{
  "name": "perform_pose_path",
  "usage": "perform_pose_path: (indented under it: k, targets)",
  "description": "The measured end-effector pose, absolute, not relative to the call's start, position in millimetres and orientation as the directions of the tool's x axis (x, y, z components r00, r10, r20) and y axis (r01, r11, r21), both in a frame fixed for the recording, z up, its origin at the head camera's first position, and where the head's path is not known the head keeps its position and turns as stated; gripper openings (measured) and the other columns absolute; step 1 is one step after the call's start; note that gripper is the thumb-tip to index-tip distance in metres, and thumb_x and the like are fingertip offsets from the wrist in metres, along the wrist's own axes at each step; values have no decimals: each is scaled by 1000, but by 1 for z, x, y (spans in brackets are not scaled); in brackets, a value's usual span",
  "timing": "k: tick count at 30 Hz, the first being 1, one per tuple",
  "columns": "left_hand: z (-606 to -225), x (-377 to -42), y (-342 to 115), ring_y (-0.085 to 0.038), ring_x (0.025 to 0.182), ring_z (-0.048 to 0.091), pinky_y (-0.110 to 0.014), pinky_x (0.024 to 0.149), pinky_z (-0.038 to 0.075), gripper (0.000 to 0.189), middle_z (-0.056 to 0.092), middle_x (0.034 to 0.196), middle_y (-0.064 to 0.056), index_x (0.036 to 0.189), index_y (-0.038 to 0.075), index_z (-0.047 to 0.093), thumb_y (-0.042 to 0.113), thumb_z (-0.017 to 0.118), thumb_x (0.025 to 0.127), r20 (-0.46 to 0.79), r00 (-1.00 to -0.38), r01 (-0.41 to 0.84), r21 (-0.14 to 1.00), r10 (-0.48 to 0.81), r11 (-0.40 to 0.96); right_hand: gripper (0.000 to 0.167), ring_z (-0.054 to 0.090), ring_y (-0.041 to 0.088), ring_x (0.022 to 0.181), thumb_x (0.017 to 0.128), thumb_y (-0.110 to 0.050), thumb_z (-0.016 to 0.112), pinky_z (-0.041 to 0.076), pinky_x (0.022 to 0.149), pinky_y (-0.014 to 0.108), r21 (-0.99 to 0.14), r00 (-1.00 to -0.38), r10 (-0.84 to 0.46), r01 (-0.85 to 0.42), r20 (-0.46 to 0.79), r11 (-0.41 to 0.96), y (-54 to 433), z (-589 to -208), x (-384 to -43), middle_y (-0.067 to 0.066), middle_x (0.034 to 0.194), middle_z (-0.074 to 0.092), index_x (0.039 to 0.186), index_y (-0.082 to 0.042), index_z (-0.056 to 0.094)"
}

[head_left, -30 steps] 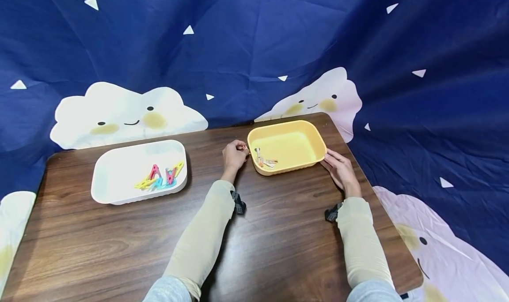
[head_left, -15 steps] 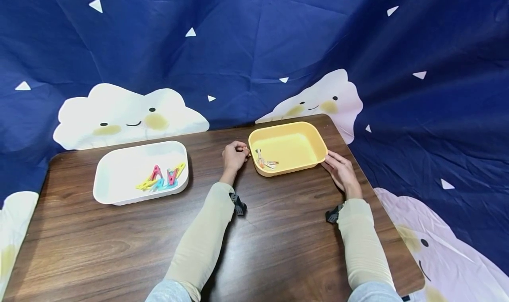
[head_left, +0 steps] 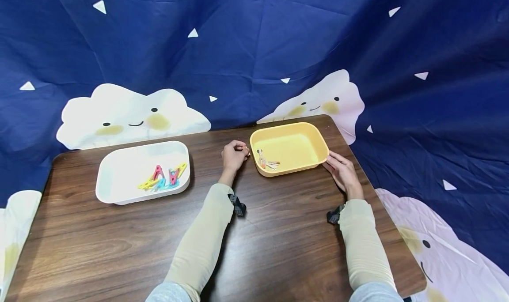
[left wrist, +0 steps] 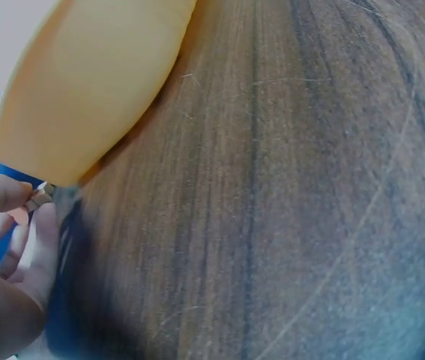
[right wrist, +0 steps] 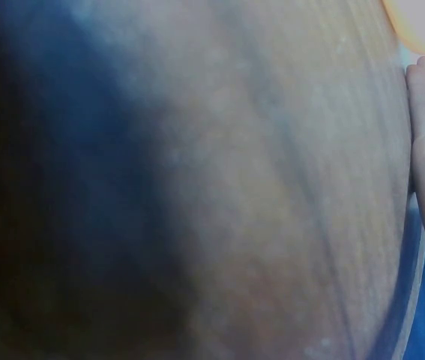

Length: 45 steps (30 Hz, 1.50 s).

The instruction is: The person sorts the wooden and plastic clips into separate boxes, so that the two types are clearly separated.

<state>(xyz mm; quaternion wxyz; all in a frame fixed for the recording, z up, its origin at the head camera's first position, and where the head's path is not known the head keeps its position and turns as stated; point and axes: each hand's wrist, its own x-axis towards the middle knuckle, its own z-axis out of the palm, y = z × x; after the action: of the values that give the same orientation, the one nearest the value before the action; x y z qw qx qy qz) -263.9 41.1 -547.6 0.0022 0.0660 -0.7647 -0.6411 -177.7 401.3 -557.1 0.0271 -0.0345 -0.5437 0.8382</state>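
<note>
My left hand (head_left: pixel 233 155) is beside the left end of a yellow plastic basin (head_left: pixel 294 168). Between thumb and fingertips it pinches a small wooden clothespin (left wrist: pixel 40 197), mostly covered by the fingers and close to the basin's wall in the left wrist view. At the basin's other end, my right hand (head_left: pixel 341 169) rests its extended fingers against the outside of the near right corner. Several small wooden clothespins (head_left: pixel 272 164) lie inside the basin, gathered in its near left corner.
A white plastic basin (head_left: pixel 115 171) stands on the left of the brown wooden table (head_left: pixel 95 244). Several plastic clothespins (head_left: pixel 173 177) in yellow, red and blue lie at its right side. A dark blue curtain (head_left: pixel 230 37) with clouds hangs behind the table and along its right.
</note>
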Motion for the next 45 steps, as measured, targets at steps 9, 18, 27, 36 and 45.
perform_pose_path:
  k: [9, 18, 27, 36, 45]
  targets:
    - [-540, -262, 39, -26, 75, 74, -33, 66, 61, 13, 71, 85, -13, 98, -7, 71, -6, 71, 86, -40, -996, -50, 991, -80, 120, 26, 67, 15, 109, 100, 5, 57, 51, 98, 30, -913, -995, 92, -5, -36, -408, 401, -556, -177, 6, 118, 72, 120, -3, 73]
    - [-541, -261, 37, -13, 67, 70, -27, 63, 60, 10, 72, 86, -14, 95, -4, 71, -7, 71, 86, -26, -997, -37, 989, -75, 140, 27, 68, 15, 108, 100, 6, 56, 52, 97, 29, -905, -996, 80, -6, -30, -425, 400, -557, -178, 6, 117, 72, 120, -1, 73]
    - [-537, -258, 38, -13, 69, 71, -24, 62, 59, 11, 71, 87, -14, 96, -6, 71, -7, 71, 85, 10, -996, 0, 994, -89, 113, 28, 67, 15, 109, 102, 7, 53, 51, 98, 30, -901, -996, 82, 4, -43, -433, 400, -556, -177, 5, 116, 72, 123, 1, 70]
    - [-528, -255, 40, -14, 71, 71, -24, 63, 59, 14, 66, 92, -16, 99, -8, 71, -6, 71, 85, 24, -997, 19, 998, -78, 63, 28, 68, 15, 108, 101, 7, 54, 51, 99, 30, -901, -995, 81, 12, -53, -434, 400, -557, -177, 5, 117, 72, 123, 0, 71]
    - [-523, -255, 40, -8, 67, 69, -22, 61, 58, 14, 63, 99, -18, 99, -5, 74, -2, 72, 85, 72, -994, 63, 992, -78, 110, 30, 67, 15, 108, 101, 8, 52, 51, 98, 30, -895, -996, 75, 9, -48, -447, 401, -556, -178, 6, 117, 72, 123, 1, 71]
